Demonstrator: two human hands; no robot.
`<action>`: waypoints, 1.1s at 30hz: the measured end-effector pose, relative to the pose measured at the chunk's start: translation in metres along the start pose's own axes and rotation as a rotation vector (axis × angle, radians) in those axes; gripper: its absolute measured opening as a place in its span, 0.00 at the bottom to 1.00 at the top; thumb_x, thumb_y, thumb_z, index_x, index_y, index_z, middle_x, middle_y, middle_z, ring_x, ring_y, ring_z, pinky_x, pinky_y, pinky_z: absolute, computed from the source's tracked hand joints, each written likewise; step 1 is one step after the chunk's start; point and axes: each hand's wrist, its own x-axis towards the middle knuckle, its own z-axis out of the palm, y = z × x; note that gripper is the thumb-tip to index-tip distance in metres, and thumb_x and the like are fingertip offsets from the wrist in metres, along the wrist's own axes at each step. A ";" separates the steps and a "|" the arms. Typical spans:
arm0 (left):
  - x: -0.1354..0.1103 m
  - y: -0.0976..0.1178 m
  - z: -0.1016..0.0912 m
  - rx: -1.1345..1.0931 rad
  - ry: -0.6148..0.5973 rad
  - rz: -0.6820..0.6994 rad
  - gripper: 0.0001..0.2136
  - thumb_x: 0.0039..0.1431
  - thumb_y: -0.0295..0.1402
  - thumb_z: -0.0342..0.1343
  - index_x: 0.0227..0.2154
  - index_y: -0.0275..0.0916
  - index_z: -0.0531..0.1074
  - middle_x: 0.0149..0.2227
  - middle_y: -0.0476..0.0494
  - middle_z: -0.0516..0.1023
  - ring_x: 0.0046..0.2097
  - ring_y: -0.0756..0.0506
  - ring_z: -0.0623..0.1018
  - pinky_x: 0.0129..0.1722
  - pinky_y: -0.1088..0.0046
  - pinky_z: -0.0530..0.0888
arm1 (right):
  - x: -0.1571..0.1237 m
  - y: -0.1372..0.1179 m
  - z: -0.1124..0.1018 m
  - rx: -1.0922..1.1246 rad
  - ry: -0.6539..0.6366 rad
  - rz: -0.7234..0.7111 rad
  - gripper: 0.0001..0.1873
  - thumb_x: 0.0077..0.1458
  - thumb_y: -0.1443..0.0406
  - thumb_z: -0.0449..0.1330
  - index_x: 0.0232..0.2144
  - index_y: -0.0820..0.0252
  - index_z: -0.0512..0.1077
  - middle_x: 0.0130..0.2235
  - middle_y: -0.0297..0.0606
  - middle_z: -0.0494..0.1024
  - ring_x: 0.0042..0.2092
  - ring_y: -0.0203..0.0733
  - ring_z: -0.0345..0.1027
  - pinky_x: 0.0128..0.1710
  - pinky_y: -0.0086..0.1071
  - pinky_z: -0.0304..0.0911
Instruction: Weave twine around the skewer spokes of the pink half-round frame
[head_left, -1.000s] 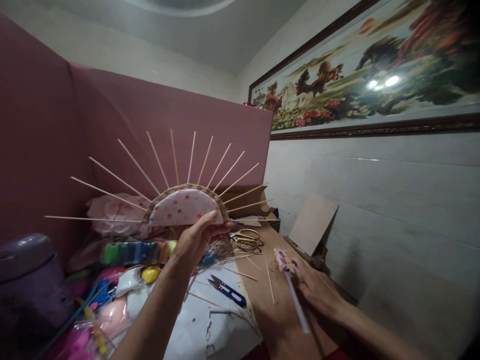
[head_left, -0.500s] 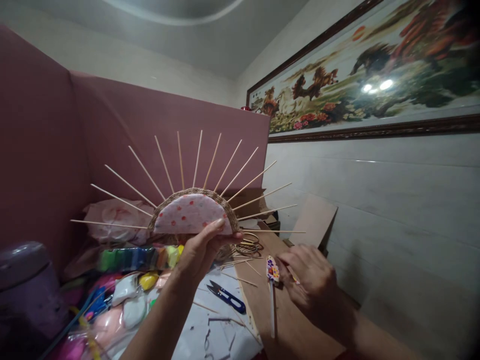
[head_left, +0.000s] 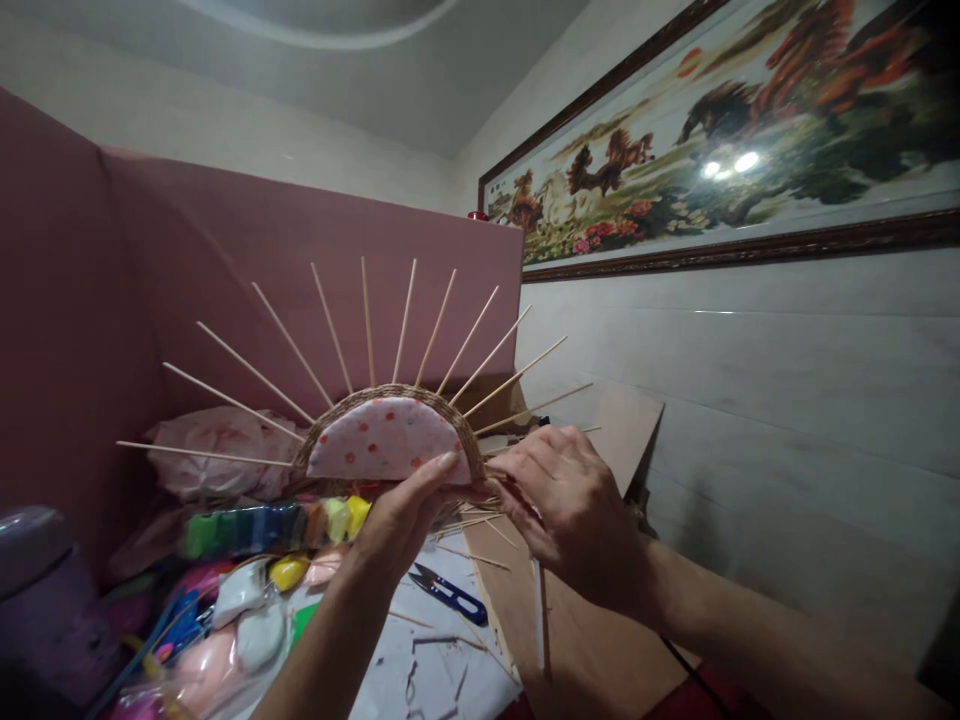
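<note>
First-person view of two bare hands over a cluttered worktop. At the centre of the frame is a half-round panel, flat edge down, its pale face dotted in red and orange. A brown woven rim follows its curve, and thin pale sticks fan out from that rim like sun rays.

The left hand, reaching up from the bottom edge, grasps the panel by its lower right corner, thumb pressed on the dotted face. The right hand, right of centre, has its fingers bent in at the rim's right end; whether they pinch anything there cannot be told, since the hand hides it.

Below the right hand, a translucent white rod lies on a brown board. Dark blue thread snips rest at lower centre on a white sheet, near loose sticks. At lower left are a row of colourful packets and a purple bottle. A framed horse picture fills the upper right.
</note>
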 end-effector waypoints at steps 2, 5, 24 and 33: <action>0.000 0.000 -0.001 0.006 0.004 -0.009 0.10 0.55 0.30 0.52 0.29 0.31 0.77 0.31 0.40 0.79 0.35 0.44 0.77 0.38 0.67 0.73 | 0.002 0.002 -0.002 -0.006 -0.016 -0.025 0.09 0.56 0.67 0.50 0.32 0.61 0.70 0.32 0.40 0.71 0.37 0.44 0.59 0.39 0.39 0.51; 0.000 -0.001 -0.001 0.006 0.013 -0.019 0.09 0.55 0.30 0.52 0.29 0.32 0.77 0.32 0.40 0.79 0.35 0.44 0.77 0.39 0.67 0.73 | 0.005 0.005 -0.003 -0.026 -0.026 -0.061 0.09 0.56 0.67 0.50 0.31 0.62 0.70 0.31 0.40 0.71 0.37 0.43 0.59 0.39 0.39 0.51; -0.001 0.002 0.002 -0.019 -0.013 -0.009 0.10 0.54 0.30 0.53 0.28 0.31 0.77 0.30 0.39 0.79 0.34 0.44 0.77 0.38 0.67 0.73 | 0.007 0.001 0.001 -0.034 0.014 -0.020 0.08 0.55 0.67 0.51 0.30 0.61 0.69 0.29 0.39 0.70 0.35 0.43 0.58 0.37 0.38 0.50; -0.002 0.003 0.002 0.004 -0.021 -0.007 0.11 0.55 0.30 0.51 0.28 0.31 0.77 0.31 0.39 0.79 0.35 0.43 0.77 0.39 0.67 0.72 | 0.008 0.001 0.002 -0.034 0.032 0.011 0.08 0.55 0.67 0.51 0.27 0.61 0.68 0.28 0.38 0.70 0.34 0.41 0.58 0.36 0.38 0.50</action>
